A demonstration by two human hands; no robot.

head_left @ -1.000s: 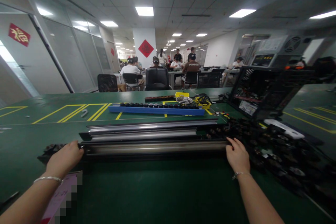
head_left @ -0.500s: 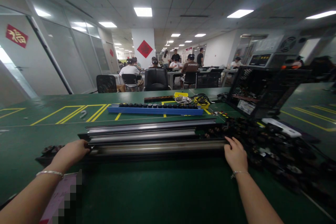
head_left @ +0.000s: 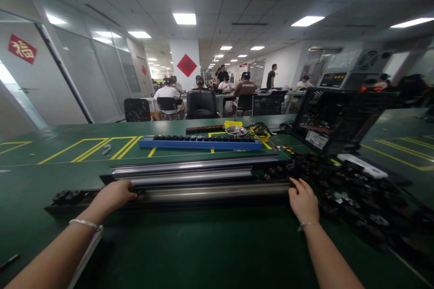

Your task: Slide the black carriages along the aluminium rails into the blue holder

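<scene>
Left hand [head_left: 113, 196], bunched, and right hand [head_left: 303, 204], half curled, touch the bar [head_left: 210, 193]; can't tell if gripped. Best press evenly between them.

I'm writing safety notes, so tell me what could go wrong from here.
The right hand is close to the heap of dark parts, so it might knock some loose. The nearest rail lies close in front of two other rails, so a push could bump them.
</scene>
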